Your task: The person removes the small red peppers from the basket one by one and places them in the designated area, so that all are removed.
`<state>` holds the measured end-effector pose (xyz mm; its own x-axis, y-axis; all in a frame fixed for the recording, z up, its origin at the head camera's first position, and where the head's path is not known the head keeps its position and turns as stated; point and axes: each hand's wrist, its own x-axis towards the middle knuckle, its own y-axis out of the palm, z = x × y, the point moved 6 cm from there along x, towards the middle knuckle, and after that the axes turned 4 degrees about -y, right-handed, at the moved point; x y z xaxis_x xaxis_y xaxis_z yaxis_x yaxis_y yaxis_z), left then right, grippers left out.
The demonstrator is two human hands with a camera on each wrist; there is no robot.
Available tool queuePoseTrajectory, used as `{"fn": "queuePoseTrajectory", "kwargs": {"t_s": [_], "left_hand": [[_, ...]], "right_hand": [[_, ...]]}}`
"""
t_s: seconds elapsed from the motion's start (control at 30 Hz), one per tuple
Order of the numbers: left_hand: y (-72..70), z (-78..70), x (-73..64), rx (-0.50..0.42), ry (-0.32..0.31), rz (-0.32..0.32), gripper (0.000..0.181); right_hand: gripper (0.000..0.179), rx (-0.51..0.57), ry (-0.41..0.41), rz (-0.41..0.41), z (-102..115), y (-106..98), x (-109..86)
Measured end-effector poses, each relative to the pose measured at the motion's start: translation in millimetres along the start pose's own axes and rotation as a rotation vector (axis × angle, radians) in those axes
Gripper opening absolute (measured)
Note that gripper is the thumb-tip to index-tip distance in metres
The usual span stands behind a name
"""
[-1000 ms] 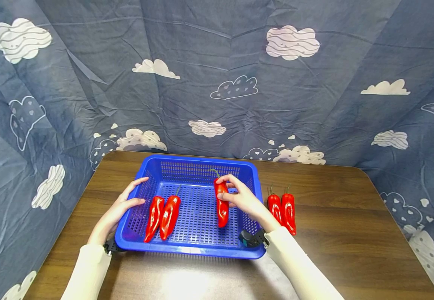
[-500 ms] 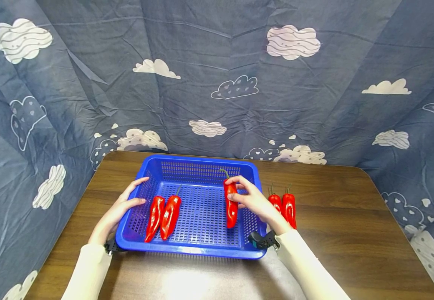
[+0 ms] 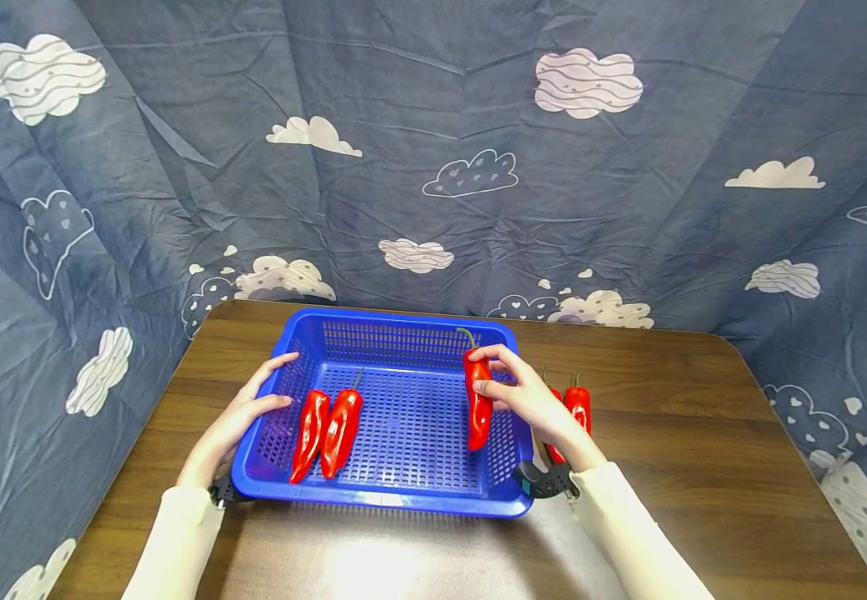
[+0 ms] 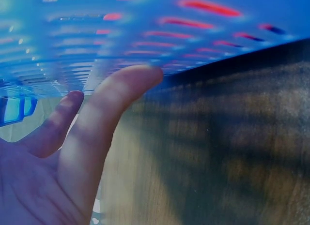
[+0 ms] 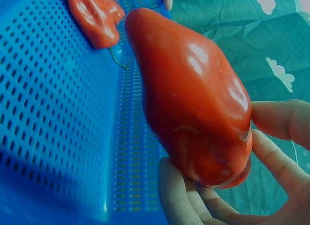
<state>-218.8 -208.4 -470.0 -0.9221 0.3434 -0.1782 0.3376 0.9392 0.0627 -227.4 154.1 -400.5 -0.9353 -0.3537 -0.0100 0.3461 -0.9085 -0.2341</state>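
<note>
In the head view, my right hand (image 3: 527, 398) pinches a long red pepper (image 3: 478, 408) near its stem end, thumb on one side and fingers on the other. It hangs tip down over the right side of the blue basket (image 3: 381, 500). The right wrist view shows this glossy pepper (image 5: 193, 99) close up, with fingertips against its skin. My left hand (image 3: 234, 421) rests at the basket's left rim, fingers and thumb extended. From the left wrist, the thumb (image 4: 101, 118) lies against the slotted wall (image 4: 131, 22). Two red peppers lie inside: one leftmost (image 3: 308, 437), another beside it (image 3: 342, 433).
Right of the basket, two more red peppers lie on the wooden table (image 3: 689, 467); the outer pepper (image 3: 578, 408) shows better, while my right forearm partly covers the inner pepper (image 3: 555, 454). A grey cloud-print curtain (image 3: 403, 150) hangs behind the table.
My right hand has moved to the right across the basket with the red pepper, toward the right wall, now partly covering the peppers outside. My left hand has stayed in place.
</note>
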Motion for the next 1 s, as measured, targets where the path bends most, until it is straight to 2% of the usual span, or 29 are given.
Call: {"fn": "queuePoseTrajectory", "kwargs": {"t_s": [0.43,1.0], "left_hand": [[-0.1,0.4,0.5,-0.014,-0.008,0.006,0.062],[0.5,-0.2,-0.1,-0.007,0.004,0.004,0.063]], "right_hand": [[0.036,-0.034,0.019,-0.043,-1,-22,-10.8],[0.036,-0.054,-0.047,-0.119,-4,-47,-22.2]]}}
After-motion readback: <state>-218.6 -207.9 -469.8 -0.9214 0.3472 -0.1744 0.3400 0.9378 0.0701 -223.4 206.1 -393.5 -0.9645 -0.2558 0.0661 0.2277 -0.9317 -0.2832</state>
